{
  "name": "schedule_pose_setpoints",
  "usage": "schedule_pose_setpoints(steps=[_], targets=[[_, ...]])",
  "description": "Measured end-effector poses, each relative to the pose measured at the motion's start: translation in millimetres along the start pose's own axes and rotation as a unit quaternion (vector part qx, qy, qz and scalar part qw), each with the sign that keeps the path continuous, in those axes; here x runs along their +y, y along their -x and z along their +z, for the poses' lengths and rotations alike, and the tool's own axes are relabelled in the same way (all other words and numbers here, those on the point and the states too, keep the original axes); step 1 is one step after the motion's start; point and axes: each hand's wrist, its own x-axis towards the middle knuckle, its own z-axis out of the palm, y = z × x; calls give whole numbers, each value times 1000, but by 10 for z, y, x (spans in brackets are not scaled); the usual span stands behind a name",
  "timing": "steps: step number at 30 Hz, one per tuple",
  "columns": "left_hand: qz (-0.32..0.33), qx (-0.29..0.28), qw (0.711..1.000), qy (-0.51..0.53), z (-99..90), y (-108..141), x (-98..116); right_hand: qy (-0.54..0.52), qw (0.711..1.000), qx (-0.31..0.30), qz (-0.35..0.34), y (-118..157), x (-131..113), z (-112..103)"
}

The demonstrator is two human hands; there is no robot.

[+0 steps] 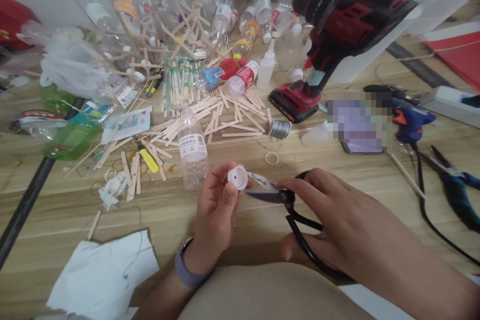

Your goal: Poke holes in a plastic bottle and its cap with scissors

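Between the thumb and fingers of my left hand (217,215) is a white bottle cap (237,178), its hollow side turned toward me and a small dark hole in its middle. My right hand (330,215) grips black-handled scissors (288,199) with the blades spread apart. Their tips reach close to the cap's right edge; whether they touch it I cannot tell. Just behind my left hand a clear plastic bottle (193,147) with a white label stands on the wooden table.
Loose wooden sticks (210,115) and several plastic bottles (245,77) crowd the back. A red and black cordless drill (318,50) stands at right, near a phone (356,127), a blue glue gun (412,122) and pliers (457,185). White paper (105,275) lies front left; a thread spool (280,129) sits mid-table.
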Motion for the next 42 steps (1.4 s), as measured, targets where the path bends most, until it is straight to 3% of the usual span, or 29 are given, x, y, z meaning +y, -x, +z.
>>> schedule_pose_setpoints(steps=[5, 11, 30, 42], targets=[[-2, 2, 1000, 9, 3, -3, 5, 6, 1000, 10, -4, 4, -6, 15], [2, 6, 1000, -15, -10, 2, -18, 90, 995, 36, -5, -13, -69, 22], [-8, 7, 999, -50, -44, 39, -45, 128, 991, 34, -2, -51, -127, 65], [-78, -5, 994, -71, -13, 3, -9, 166, 984, 44, -37, -60, -76, 56]])
